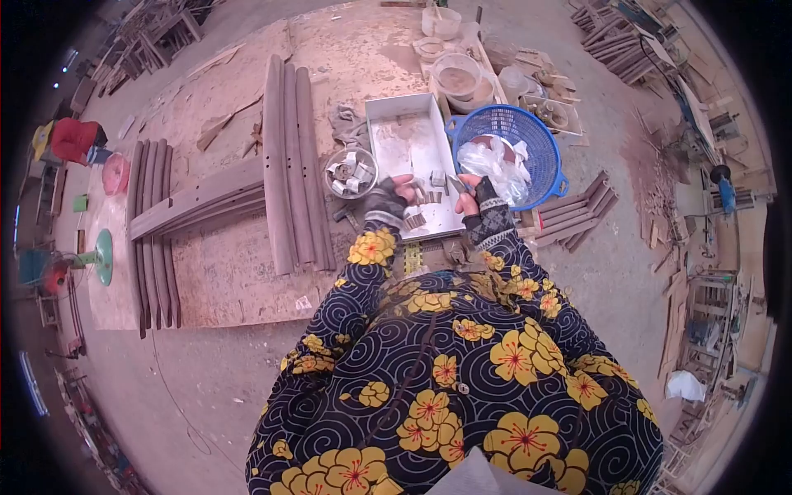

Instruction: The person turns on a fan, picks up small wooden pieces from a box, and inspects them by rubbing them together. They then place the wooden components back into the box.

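A white rectangular tray (402,140) lies in front of me with small dark wooden pieces (416,220) near its lower edge. My left hand (394,196), in a dark fingerless glove, is over the tray's lower left, its fingers closed near the small pieces; what they hold is too small to make out. My right hand (473,196), in a patterned fingerless glove, is at the tray's lower right, pinching a small dark tool (455,183). Between the hands sits a small pale block (438,177). A round clear container (351,173) with wrapped pieces stands left of the tray.
A blue basket (546,148) with plastic bags is to the right, with tubs (457,76) above it. Curved wooden bars (304,165) lie at left. Stacked wood strips (577,216) sit right. A person in red (74,140) is at far left.
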The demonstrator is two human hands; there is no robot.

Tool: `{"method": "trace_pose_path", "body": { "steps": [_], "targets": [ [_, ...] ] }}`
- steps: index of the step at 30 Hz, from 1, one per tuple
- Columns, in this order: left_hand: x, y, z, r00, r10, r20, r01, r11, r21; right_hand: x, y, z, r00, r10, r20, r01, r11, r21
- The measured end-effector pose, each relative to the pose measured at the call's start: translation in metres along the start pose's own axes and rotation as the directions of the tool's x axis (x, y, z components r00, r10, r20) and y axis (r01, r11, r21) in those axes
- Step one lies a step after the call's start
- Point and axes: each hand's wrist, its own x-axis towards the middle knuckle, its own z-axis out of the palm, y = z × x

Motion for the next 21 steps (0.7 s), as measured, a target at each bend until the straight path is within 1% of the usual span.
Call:
{"method": "trace_pose_path", "body": {
  "steps": [1,2,3,4,5,6,7,9,10,12,13,15,16,17,19,21],
  "targets": [
    [-0.003,-0.005,0.005,0.981,0.009,0.192,0.060,0.933,-0.355,-0.001,0.001,0.002,1.000,0.014,-0.003,-0.014,1.000,0.016],
    [-0.013,-0.013,0.009,0.975,0.211,0.062,-0.220,0.932,0.289,-0.004,0.000,0.002,1.000,-0.029,0.006,0.029,0.999,-0.015],
    [-0.033,-0.003,0.028,0.899,0.431,0.083,-0.307,0.481,0.821,-0.008,0.004,0.002,0.998,-0.053,0.015,0.054,0.997,-0.053],
    [-0.039,0.006,0.035,0.958,0.288,-0.005,-0.168,0.572,0.803,-0.011,0.011,0.003,0.997,-0.078,0.021,0.079,0.993,-0.091],
    [-0.041,0.007,0.034,0.953,0.301,0.022,-0.180,0.510,0.841,-0.015,0.017,0.002,0.994,-0.102,0.026,0.104,0.986,-0.130],
    [-0.048,0.020,0.040,0.930,0.363,0.059,-0.219,0.418,0.882,-0.019,0.020,-0.001,0.997,0.042,0.058,-0.037,0.996,-0.084],
    [-0.055,0.035,0.045,0.902,0.420,0.101,-0.252,0.321,0.913,-0.023,0.022,-0.002,0.995,0.077,0.057,-0.073,0.995,-0.068],
    [-0.042,0.044,0.017,0.768,0.614,0.180,-0.263,0.047,0.964,-0.026,0.025,-0.006,0.988,0.143,0.052,-0.141,0.989,-0.038],
    [-0.046,0.067,0.018,0.800,0.595,0.077,0.066,-0.215,0.974,-0.026,0.035,-0.005,1.000,0.011,0.012,-0.010,0.997,-0.071],
    [-0.051,0.100,0.023,0.730,0.674,0.115,0.176,-0.347,0.921,-0.029,0.040,-0.006,0.998,0.060,0.034,-0.060,0.998,-0.023],
    [-0.050,0.110,0.021,0.693,0.707,0.139,0.235,-0.404,0.884,-0.030,0.036,-0.006,0.995,0.086,0.047,-0.086,0.996,0.000],
    [-0.036,0.121,0.014,0.795,0.599,-0.095,0.327,-0.292,0.899,-0.029,0.030,-0.003,0.995,0.071,0.068,-0.070,0.997,-0.012],
    [-0.034,0.131,0.016,0.846,0.519,-0.126,0.297,-0.261,0.918,-0.029,0.028,-0.001,0.995,0.065,0.078,-0.064,0.998,-0.019],
    [-0.027,0.129,0.009,0.833,0.532,-0.152,0.334,-0.264,0.905,-0.029,0.029,0.001,0.996,0.045,0.073,-0.045,0.999,-0.005],
    [-0.028,0.133,0.012,0.847,0.506,-0.165,0.333,-0.261,0.906,-0.030,0.031,0.006,0.998,0.004,0.063,-0.006,1.000,0.024],
    [-0.026,0.132,0.006,0.879,0.459,-0.129,0.291,-0.302,0.908,-0.030,0.031,0.006,0.999,0.005,0.052,-0.006,1.000,0.019]
  ]
}}
